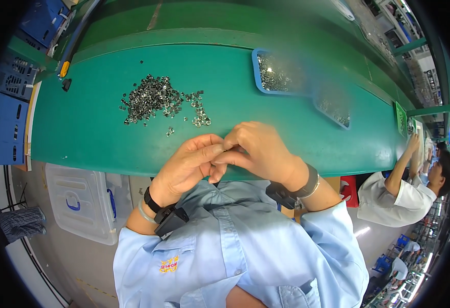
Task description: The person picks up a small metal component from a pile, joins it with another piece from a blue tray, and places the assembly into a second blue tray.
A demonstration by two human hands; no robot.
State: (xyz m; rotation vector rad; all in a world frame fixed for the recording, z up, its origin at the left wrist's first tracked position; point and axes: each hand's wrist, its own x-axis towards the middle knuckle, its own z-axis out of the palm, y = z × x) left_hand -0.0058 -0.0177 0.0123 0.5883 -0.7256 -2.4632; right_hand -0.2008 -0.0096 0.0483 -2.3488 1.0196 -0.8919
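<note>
- Left hand (189, 163) and right hand (258, 149) pressed fingertip to fingertip over the tabletop's (81, 133) near edge, pinching something small; the piece itself is hidden.
- Loose heap of small metal parts (155, 98) lies well apart, seemingly unworked.
- Blue tray (258, 82) holds similar parts; share done unclear.

Green bench (91, 138): metal parts (155, 100), blue trays (281, 74)
</note>
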